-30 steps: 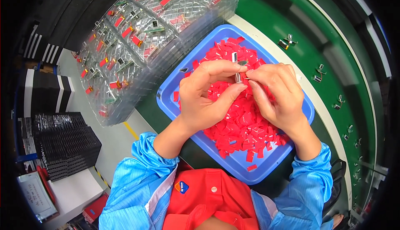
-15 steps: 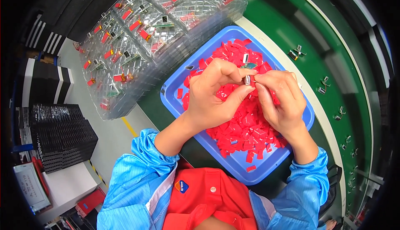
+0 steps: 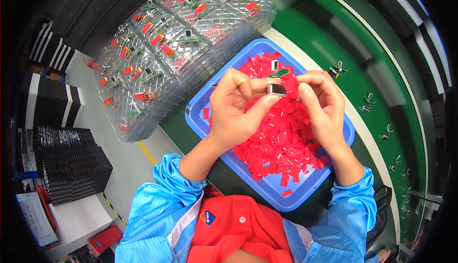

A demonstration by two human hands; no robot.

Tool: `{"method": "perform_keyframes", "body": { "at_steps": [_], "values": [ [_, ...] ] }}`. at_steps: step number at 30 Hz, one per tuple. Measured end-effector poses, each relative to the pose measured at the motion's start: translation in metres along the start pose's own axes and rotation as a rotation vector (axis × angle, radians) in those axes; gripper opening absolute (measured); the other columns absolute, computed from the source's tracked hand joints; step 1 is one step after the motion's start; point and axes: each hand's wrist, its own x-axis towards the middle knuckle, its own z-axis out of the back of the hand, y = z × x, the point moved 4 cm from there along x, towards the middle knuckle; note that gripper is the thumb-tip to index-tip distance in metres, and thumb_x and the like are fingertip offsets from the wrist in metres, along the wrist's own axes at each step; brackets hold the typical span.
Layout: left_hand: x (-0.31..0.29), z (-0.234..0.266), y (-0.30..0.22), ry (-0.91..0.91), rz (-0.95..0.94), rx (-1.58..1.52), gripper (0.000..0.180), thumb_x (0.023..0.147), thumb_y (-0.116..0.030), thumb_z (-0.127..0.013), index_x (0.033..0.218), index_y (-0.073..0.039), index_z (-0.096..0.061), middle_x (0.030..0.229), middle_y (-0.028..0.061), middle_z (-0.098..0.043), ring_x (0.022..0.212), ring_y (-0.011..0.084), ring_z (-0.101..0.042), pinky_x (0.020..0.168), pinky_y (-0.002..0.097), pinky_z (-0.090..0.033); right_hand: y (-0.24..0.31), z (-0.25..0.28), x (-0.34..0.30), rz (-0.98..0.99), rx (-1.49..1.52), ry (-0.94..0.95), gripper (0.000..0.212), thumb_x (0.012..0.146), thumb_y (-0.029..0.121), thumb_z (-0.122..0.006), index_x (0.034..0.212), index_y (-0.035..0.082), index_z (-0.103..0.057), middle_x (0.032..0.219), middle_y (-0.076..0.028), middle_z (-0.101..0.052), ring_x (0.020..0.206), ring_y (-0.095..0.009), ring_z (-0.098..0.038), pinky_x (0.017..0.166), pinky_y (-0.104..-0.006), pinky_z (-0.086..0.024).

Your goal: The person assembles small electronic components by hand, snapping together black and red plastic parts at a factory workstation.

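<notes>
Between its thumb and fingertips my left hand [image 3: 237, 109] pinches a small electronic assembly. Its metal-edged block [image 3: 276, 90] shows a shiny dark face. Just above sits the assembly's green circuit board [image 3: 280, 73], with a small silver connector [image 3: 275, 64] at its end. My right hand [image 3: 324, 103] is a short way to the right, thumb and index finger brought together. Whether a red tab lies in that pinch cannot be made out against the red behind it. Below both hands, many loose red tabs [image 3: 281, 144] fill a blue plastic tray [image 3: 274, 199].
Clear plastic trays [image 3: 167, 79] at the far left hold several similar assemblies with red tabs. A green conveyor belt [image 3: 329, 34] curves along the right, with more assemblies [image 3: 368, 103] spaced on it. Stacked black trays [image 3: 71, 163] stand at the left.
The block has turned, so its broad dark face shows and more of the green board is visible. My right hand has drawn slightly apart from the block.
</notes>
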Motion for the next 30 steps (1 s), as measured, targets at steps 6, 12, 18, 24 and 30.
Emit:
{"method": "perform_keyframes", "body": {
  "at_steps": [6, 12, 18, 24, 30],
  "values": [
    [0.000, 0.001, 0.001, -0.009, 0.009, -0.227, 0.031, 0.081, 0.017, -0.057, 0.089, -0.004, -0.035, 0.110, 0.0265, -0.060, 0.100, 0.0211, -0.062, 0.085, 0.0304, -0.052, 0.002, -0.002, 0.007, 0.059, -0.400, 0.179, 0.024, 0.078, 0.002, -0.062, 0.102, 0.002, -0.063, 0.087, -0.012, -0.065, 0.075, -0.021, -0.063, 0.068, -0.0312, -0.050],
    [0.012, 0.011, 0.002, -0.083, 0.272, 0.254, 0.032, 0.084, 0.010, -0.059, 0.113, 0.002, -0.049, 0.114, 0.0196, -0.060, 0.099, 0.0206, -0.064, 0.086, 0.0292, -0.051, -0.040, 0.038, 0.071, 0.286, -0.849, 0.068, 0.017, 0.080, 0.004, -0.054, 0.094, -0.001, -0.064, 0.089, -0.019, -0.065, 0.085, -0.034, -0.063, 0.076, -0.0365, -0.051],
    [0.091, 0.022, -0.001, 0.127, -0.309, 1.084, 0.022, 0.080, -0.006, -0.063, 0.102, 0.000, -0.064, 0.101, 0.0187, -0.066, 0.096, 0.0345, -0.063, 0.084, 0.0386, -0.050, -0.101, 0.110, 0.125, 0.007, -1.138, 0.100, 0.025, 0.077, 0.008, -0.057, 0.101, 0.001, -0.061, 0.088, -0.022, -0.063, 0.081, -0.037, -0.062, 0.073, -0.0404, -0.049],
    [0.133, 0.041, 0.018, 0.031, -0.256, 1.374, 0.018, 0.080, -0.003, -0.060, 0.097, 0.001, -0.062, 0.089, 0.0193, -0.065, 0.086, 0.0353, -0.064, 0.077, 0.0413, -0.051, -0.047, 0.064, 0.085, 0.195, -0.924, 0.066, 0.038, 0.084, 0.010, -0.055, 0.121, 0.002, -0.056, 0.109, -0.019, -0.060, 0.097, -0.033, -0.060, 0.087, -0.0367, -0.047],
    [0.056, -0.001, -0.007, 0.081, -0.060, 0.572, 0.015, 0.081, 0.009, -0.058, 0.095, 0.005, -0.064, 0.095, 0.0110, -0.065, 0.086, 0.0178, -0.065, 0.080, 0.0283, -0.051, 0.006, 0.029, 0.019, 0.325, -0.671, -0.035, 0.025, 0.086, -0.001, -0.055, 0.110, 0.000, -0.064, 0.098, -0.016, -0.060, 0.089, -0.025, -0.061, 0.080, -0.0308, -0.047]
  ]
}}
